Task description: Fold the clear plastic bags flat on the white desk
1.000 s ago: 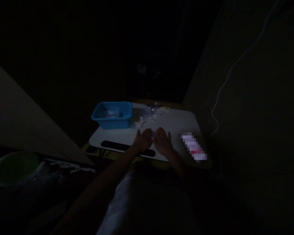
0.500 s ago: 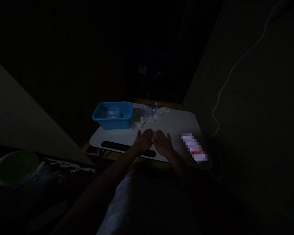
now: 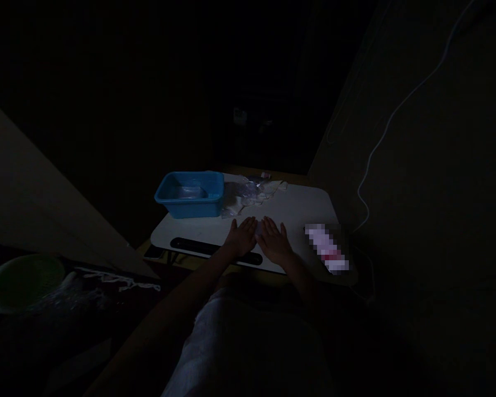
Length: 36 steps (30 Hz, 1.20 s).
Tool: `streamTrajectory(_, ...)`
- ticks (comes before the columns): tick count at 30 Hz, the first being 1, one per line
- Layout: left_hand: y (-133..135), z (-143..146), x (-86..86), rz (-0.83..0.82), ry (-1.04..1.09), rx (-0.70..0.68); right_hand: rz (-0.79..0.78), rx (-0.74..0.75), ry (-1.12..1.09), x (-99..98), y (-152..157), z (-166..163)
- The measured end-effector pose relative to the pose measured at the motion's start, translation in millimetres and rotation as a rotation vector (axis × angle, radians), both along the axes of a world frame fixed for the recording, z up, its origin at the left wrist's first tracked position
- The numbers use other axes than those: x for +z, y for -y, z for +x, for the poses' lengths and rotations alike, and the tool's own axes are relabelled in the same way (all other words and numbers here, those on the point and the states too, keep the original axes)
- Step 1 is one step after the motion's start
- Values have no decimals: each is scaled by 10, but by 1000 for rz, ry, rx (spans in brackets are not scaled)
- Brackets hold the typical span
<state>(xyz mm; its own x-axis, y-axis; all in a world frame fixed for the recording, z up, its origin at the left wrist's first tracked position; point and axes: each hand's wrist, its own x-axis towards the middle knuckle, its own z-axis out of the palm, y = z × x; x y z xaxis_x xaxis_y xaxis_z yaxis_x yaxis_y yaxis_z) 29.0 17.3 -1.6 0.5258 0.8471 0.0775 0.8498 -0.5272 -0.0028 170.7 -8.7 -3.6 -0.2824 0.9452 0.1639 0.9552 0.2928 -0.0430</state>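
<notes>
- Now we have both hands flat on the worktop [image 3: 301, 207], palms down, fingers stretched out and slightly spread.
- Our left hand [image 3: 241, 237] and our right hand [image 3: 274, 241] lie side by side, with the inner fingers touching or nearly so; the dim light does not let us tell which.
- Something small and pale seems to sit under the fingertips where the hands meet, but we cannot tell what it is, nor whether either hand grips it.
- A blue plastic tub [image 3: 190, 194] stands at the far left corner of the worktop, well apart from our hands.
- Just beside the tub, to its right, lies a heap of clear crumpled plastic bags [image 3: 252, 193].
- A blurred pale packet [image 3: 327, 248] lies near the right edge, close to our right hand but not touching it.
- A white cable [image 3: 380, 140] hangs down the wall on the right.
</notes>
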Motion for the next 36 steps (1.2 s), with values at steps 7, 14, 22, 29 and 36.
streamTrajectory(7,-6,-8,-15,11,6,-5,-50,12,3,-12,-22,-5)
streamTrajectory(14,-2,4,-12,5,31,11,-28,-91,-20,-20,-21,-35)
streamTrajectory(22,0,6,-13,21,31,5,22,-235,-52,-24,-18,-37)
streamTrajectory(29,11,-4,13,12,1,2,-5,26,6,-19,-19,-7)
streamTrajectory(36,2,2,-6,10,29,14,-18,-40,3,-15,-23,-32)
